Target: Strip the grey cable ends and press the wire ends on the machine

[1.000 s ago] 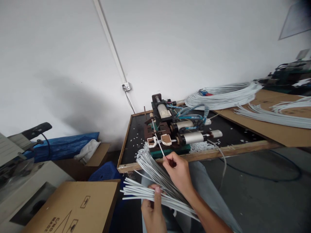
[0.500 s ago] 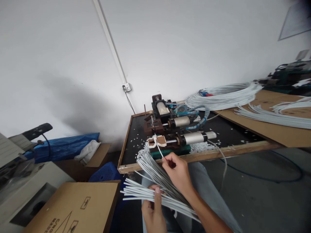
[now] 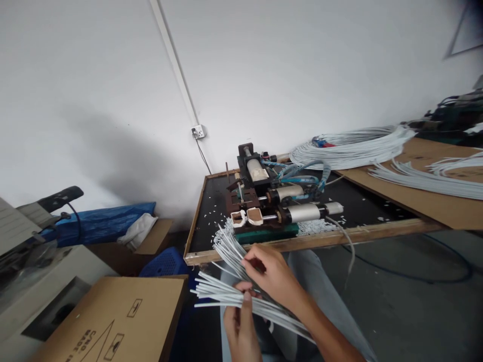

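Note:
My left hand is closed around a bundle of white wires, its thumb on top and the cut ends pointing left. Just above it, my right hand is pinched, thumb and forefinger at a white wire along a second bundle; which strand it is cannot be made out. That second bundle runs from the table edge down over my lap. Beyond the right hand stands a small pneumatic clamp machine. Its two white-edged jaws are parted, with no wire between them.
Small white cut bits litter the wood-edged black table. A large coil of white wire and a cardboard sheet lie at right. A cardboard box and a blue basket stand at left.
My right hand has drawn back from the clamp jaws toward the left hand. The jaws, closed around a wire before, have come apart. My left hand keeps its bundle.

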Available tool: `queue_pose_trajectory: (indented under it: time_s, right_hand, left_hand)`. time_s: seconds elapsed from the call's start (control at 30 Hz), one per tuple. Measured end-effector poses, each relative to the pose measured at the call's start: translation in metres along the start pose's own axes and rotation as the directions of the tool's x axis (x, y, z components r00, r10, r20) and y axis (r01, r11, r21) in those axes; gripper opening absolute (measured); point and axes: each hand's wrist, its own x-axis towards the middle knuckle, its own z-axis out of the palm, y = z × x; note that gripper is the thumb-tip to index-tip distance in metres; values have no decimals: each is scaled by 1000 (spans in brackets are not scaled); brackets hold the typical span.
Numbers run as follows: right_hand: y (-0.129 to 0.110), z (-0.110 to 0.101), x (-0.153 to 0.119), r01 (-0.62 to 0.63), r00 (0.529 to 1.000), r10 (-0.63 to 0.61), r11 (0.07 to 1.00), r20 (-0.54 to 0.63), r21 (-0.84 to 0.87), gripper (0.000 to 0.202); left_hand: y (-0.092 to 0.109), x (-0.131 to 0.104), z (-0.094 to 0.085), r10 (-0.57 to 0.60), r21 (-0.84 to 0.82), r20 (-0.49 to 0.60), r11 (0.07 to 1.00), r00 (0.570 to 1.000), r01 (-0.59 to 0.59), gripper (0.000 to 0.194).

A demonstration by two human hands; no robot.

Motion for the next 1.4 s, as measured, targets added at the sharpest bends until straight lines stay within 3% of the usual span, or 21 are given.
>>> queue_pose_trajectory:
  time_s: [0.07,0.13,0.2,0.27,0.5,0.7,0.77,0.87,0.93,1.0,1.07,1.1,1.4]
  right_hand:
    - [1,-5,2,-32,997,35,999,64,-41,14]
    - [2,-14,2,-52,970,57,998,238,-29,17]
    - [0,-26,2,-49,894,35,999,447,21,23]
    - [-1,-36,2,-55,825,17,997,565,49,21]
    - [-2,-45,0,-105,787,39,992,616,71,13]
    - [-8,-48,1,-60,761,14,997,648,48,21]
    - [-9,-49,2,-25,780,-32,996,625,82,25]
    - [-3,-44,2,-34,846,-45,990,531,137,22]
    - [4,-38,2,-67,928,1,984,372,164,23]
    - [11,-29,1,-91,992,75,981,104,168,25]
    - [15,-21,1,-101,983,123,983,-139,156,28]
    - [15,-17,1,-102,972,129,985,-198,141,28]
    - [13,-3,-1,-84,965,96,995,-244,58,29]
  left_hand:
    - [-1,1,-1,18,61,-8,998,1000,-17,45]
    - [-1,3,-1,27,116,-17,993,999,-24,45]
    - [-2,4,-1,39,143,-25,989,999,-35,46]
    - [-3,5,-2,40,143,-18,989,999,-37,46]
    - [-9,6,-4,6,105,-29,995,1000,-3,50]
    - [-15,10,-7,9,113,-40,994,999,-5,58]
    - [-17,10,-7,-5,60,-36,998,999,7,58]
    - [-16,11,-6,9,40,-46,999,999,-7,54]
    - [-14,10,-5,32,59,-51,998,998,-29,51]
    - [-12,9,-4,43,77,-53,996,998,-39,50]
    - [-10,8,-4,48,81,-50,996,998,-44,49]
    - [-9,7,-3,52,79,-47,996,998,-48,49]
    - [-11,9,-5,53,93,-24,994,998,-50,49]
